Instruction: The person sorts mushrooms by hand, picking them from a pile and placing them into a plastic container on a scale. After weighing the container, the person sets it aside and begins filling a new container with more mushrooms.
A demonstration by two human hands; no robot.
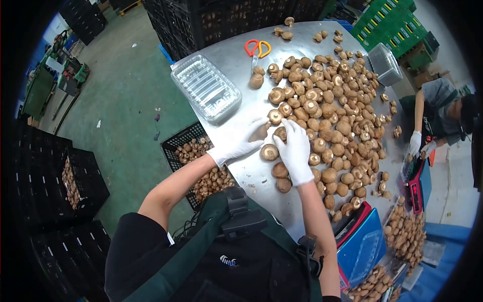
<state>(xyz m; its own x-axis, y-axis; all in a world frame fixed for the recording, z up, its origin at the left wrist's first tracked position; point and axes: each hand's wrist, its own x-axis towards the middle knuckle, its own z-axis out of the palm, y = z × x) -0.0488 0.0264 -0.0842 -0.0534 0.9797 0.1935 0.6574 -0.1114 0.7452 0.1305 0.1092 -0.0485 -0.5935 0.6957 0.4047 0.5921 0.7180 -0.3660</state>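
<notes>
Brown shiitake mushrooms lie in a broad heap on the metal table. My left hand, in a white glove, is at the heap's near left edge, its fingers curled round a mushroom that is partly hidden. My right hand, gloved too, grips another mushroom between thumb and fingers. Just below the hands a loose mushroom lies stem up, with two more beside my right wrist.
Clear plastic trays are stacked at the table's left, near scissors with red and yellow handles. A black crate of mushrooms stands below the left edge. A blue scale is at lower right. A gloved co-worker works at the far right.
</notes>
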